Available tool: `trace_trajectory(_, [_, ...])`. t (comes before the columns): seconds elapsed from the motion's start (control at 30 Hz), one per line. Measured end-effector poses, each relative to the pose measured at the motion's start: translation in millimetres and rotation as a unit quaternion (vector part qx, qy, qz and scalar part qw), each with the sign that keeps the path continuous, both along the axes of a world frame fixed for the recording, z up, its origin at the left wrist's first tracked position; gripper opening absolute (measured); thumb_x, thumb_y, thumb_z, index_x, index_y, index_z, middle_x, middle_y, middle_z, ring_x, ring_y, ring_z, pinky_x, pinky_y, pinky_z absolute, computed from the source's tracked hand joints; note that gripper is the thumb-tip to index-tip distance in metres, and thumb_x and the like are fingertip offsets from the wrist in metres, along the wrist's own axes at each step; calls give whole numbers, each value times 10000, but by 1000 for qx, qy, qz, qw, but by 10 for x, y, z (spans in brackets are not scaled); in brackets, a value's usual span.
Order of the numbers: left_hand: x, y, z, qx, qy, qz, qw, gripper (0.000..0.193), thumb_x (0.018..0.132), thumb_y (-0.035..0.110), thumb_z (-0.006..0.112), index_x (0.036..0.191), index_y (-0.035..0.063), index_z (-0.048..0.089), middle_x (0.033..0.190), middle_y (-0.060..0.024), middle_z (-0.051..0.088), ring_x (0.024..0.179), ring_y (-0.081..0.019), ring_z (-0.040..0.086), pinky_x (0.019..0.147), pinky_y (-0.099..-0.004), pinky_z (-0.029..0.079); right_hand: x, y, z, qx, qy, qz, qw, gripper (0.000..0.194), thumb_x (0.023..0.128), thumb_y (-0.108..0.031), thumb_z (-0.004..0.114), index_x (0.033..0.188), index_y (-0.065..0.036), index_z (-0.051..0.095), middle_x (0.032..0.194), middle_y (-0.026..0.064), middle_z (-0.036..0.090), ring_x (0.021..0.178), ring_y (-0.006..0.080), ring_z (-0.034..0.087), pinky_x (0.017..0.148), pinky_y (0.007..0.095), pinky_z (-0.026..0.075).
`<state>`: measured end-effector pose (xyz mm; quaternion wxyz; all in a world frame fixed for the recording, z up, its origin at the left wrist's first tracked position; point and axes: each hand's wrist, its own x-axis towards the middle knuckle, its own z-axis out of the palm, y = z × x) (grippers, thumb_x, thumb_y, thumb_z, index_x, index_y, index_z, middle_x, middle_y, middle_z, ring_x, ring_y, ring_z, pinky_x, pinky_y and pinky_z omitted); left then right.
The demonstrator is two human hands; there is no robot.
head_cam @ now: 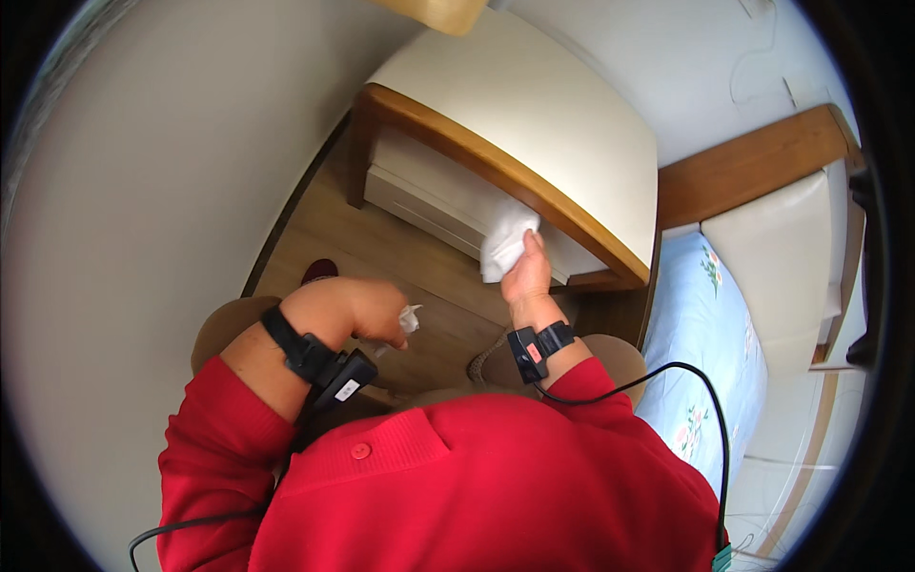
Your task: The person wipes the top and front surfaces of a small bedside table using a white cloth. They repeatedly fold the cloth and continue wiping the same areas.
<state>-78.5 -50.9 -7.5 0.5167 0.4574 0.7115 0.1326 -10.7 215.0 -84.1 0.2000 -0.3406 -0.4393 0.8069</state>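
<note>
My right hand [527, 275] grips a folded white cloth or wipe [504, 247], thumb on its near edge. The cloth is at the front opening of a nightstand [543, 114], just below its brown wooden front rim [479, 163]. Lower and to the left, my left hand [375, 311] is curled around a small crumpled white tissue [409, 319], which pokes out past the fingers. Slight blur covers that hand, and most of the tissue is hidden in it. Behind the cloth sits the pale drawer front [422, 211] of the nightstand.
On the right is a bed with a light blue flowered cover [704, 322] and a padded wooden headboard [750, 161]. A plain wall [193, 157] closes off the left. Wood-look floor [436, 293] lies between my knees. A black cable [704, 379] loops from my right wrist.
</note>
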Motion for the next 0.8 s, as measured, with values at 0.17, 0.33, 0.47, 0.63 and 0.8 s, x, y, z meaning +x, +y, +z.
trace_trajectory(0.17, [4, 57, 115, -3, 12, -15, 1000, 303, 766, 353, 674, 881, 73, 670, 824, -144, 676, 804, -335, 636, 708, -414, 489, 291, 907, -462, 453, -207, -109, 860, 285, 940, -191, 481, 1127, 6, 567, 1112, 169, 605, 1014, 303, 577, 875, 365, 446])
trace_trajectory(0.33, [14, 121, 236, -35, -8, 6, 999, 327, 754, 350, 682, 907, 61, 680, 878, -163, 677, 846, -347, 636, 746, -417, 495, 439, 1128, -953, 702, -366, -17, 611, 408, 890, -195, 526, 1250, -5, 508, 1310, 243, 470, 1256, 382, 395, 1086, 430, 267])
trace_trajectory(0.47, [-42, 216, 293, -47, -1, 13, 999, 348, 749, 347, 684, 934, 52, 678, 914, -177, 673, 877, -355, 632, 764, -421, 497, 390, 1281, -1095, 679, -444, 38, 584, 412, 907, -258, 499, 1216, 11, 544, 1278, 261, 498, 1253, 400, 395, 1092, 458, 238])
trace_trajectory(0.63, [-37, 183, 306, -44, -2, 21, 999, 371, 757, 354, 683, 963, 48, 653, 915, -176, 669, 880, -358, 632, 765, -429, 498, 149, 1868, -1065, 590, -544, 119, 585, 411, 922, -320, 447, 1197, -42, 573, 1260, 224, 526, 1221, 380, 426, 1065, 444, 298])
trace_trajectory(0.8, [-32, 130, 285, -37, -22, 43, 998, 373, 768, 358, 674, 965, 42, 637, 908, -172, 669, 875, -357, 634, 754, -433, 500, 115, 1924, -1024, 590, -548, 84, 587, 412, 924, -330, 443, 1167, -28, 584, 1220, 214, 555, 1160, 377, 476, 1056, 452, 298])
